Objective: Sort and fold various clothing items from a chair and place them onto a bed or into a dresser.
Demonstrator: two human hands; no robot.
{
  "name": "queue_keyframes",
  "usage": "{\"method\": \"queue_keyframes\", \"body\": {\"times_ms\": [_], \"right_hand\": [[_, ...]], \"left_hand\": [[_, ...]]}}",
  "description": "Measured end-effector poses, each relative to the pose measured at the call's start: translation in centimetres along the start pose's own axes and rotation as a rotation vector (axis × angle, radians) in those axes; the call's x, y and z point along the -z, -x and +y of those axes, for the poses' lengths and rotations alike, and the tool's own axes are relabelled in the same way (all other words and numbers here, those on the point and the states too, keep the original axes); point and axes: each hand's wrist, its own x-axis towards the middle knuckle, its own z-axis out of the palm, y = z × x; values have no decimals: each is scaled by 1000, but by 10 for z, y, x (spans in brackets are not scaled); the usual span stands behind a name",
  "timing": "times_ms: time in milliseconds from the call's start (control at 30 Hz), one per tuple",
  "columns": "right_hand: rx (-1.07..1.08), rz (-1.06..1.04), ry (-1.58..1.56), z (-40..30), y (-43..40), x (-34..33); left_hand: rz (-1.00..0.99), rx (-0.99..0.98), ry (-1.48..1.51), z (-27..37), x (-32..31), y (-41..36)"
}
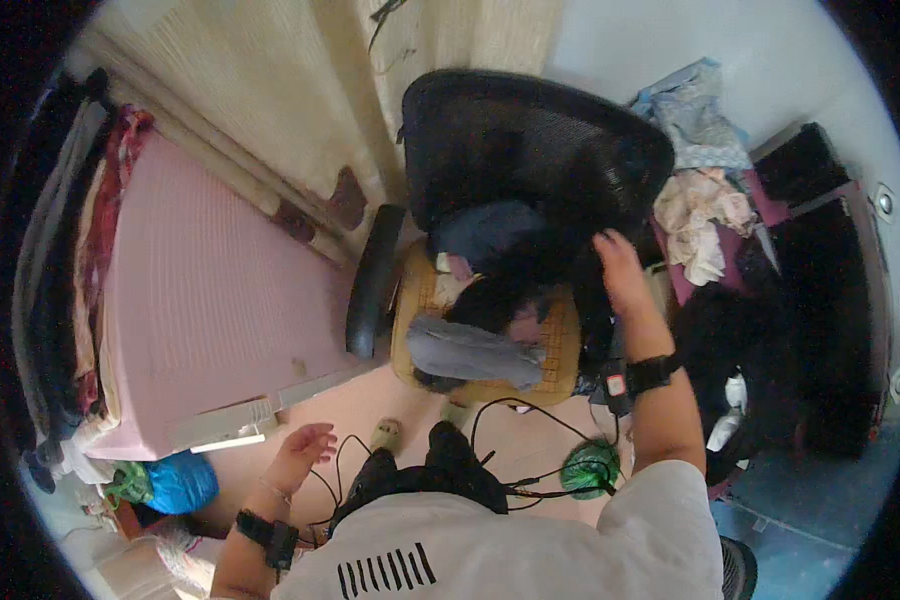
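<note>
An office chair with a black mesh backrest (532,142) and a bamboo-mat seat (562,367) stands before me. On the seat lie a grey folded cloth (469,352), a dark blue garment (487,229) and black clothing (487,304). My right hand (619,270) reaches to the chair's right side, palm down by dark material. Blur hides whether its fingertips touch anything. My left hand (307,450) hangs low at the left with fingers loosely curled, holding nothing, near the front edge of a pink-covered surface (217,292).
Clothes (94,270) hang along the far left. Light garments (701,217) and a blue patterned cloth (690,112) are piled right of the chair. Black cables (525,487) trail by my legs, near a green plastic bag (591,466). A blue bag (184,480) sits lower left.
</note>
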Motion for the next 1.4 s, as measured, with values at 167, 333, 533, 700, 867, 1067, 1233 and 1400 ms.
{"method": "queue_keyframes", "body": {"times_ms": [167, 333, 533, 700, 867, 1067, 1233, 1400], "right_hand": [[107, 33, -776, -97, 20, 84], [247, 23, -1006, -194, 91, 121], [444, 248, -1132, -284, 166, 132], [709, -411, -1216, -274, 233, 162], [576, 287, -800, -209, 277, 126], [304, 70, 145, -150, 254, 57], [373, -334, 478, -167, 248, 2], [596, -441, -231, -199, 222, -26]], "left_hand": [[-234, -178, -95, 40, -22, -20], [-508, -168, -167, 57, -58, -42], [-955, 183, 421, 63, -105, -62], [-1382, -84, 905, 118, -140, -23], [-818, -528, 1143, 170, -86, -27], [-951, -646, 952, 159, -64, 15], [-894, -528, 922, 149, -55, 42], [-910, -585, 848, 149, -54, 64]]}}
